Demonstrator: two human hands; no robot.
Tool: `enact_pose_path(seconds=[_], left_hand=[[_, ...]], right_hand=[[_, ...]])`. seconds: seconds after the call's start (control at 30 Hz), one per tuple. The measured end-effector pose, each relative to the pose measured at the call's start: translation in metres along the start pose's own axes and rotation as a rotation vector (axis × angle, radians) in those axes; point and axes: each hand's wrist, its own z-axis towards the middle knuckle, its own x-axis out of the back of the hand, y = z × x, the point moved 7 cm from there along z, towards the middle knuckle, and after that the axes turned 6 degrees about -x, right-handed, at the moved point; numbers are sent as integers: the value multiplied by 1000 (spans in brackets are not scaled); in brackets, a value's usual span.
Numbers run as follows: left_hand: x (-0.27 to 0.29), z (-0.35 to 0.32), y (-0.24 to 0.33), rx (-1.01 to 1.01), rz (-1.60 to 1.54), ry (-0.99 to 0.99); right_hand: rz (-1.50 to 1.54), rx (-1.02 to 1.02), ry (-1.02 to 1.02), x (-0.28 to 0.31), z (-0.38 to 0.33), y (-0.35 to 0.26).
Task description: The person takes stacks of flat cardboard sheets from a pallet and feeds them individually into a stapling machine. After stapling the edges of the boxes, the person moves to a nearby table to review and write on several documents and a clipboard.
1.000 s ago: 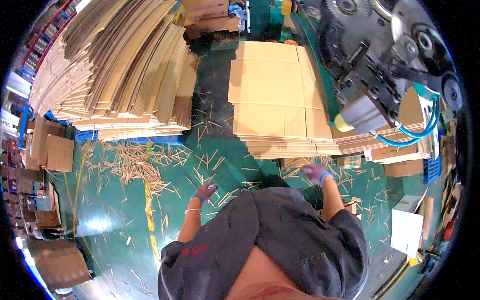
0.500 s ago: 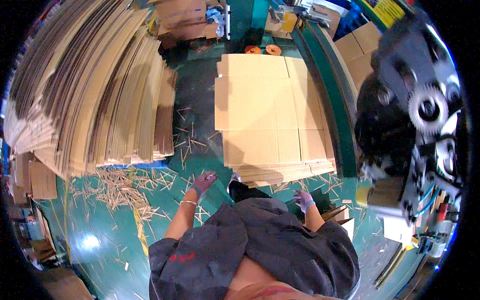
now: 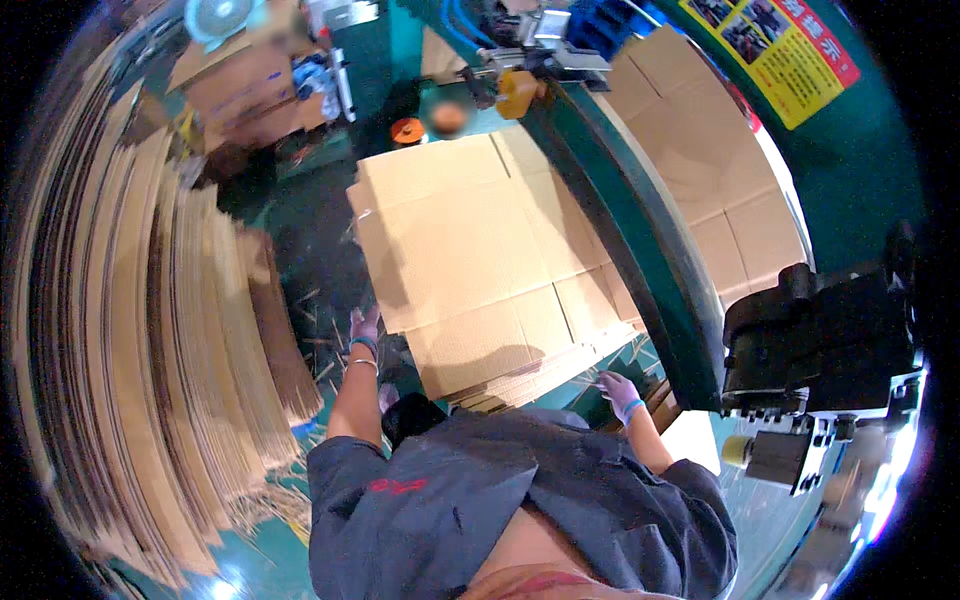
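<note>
In front of me lies a stack of flat, creased cardboard sheets [image 3: 455, 235], seen at a slant. My left hand [image 3: 364, 325], in a pale glove with a bracelet at the wrist, is just left of the stack's near left edge. Its fingers look apart, and nothing shows in them. Beyond the stack's near right corner hangs my right hand [image 3: 620, 390], also gloved. It is loosely open and holds nothing that I can see. Neither hand visibly grips the cardboard.
A tall row of upright cardboard sheets [image 3: 190, 330] stands at the left. Along the right runs a green machine beam [image 3: 640, 220], with a black machine unit [image 3: 820, 340] beside it. More cardboard [image 3: 700, 170] leans beyond the beam. Thin cardboard strips [image 3: 275, 500] litter the floor.
My view has turned to the right, so the stack now appears tilted and the upright row lower at the left. My left hand has moved forward along the stack's left side. The right hand stays low.
</note>
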Motion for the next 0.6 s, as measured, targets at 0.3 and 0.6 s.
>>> enact_pose_path(seconds=[0.3, 0.6], left_hand=[[-123, -89, -47, 217, 14, -369], [-89, -44, -36, 911, 743, -778]], right_hand=[[-6, -241, 206, -20, -96, 194], [-552, 183, 324, -147, -27, 190]])
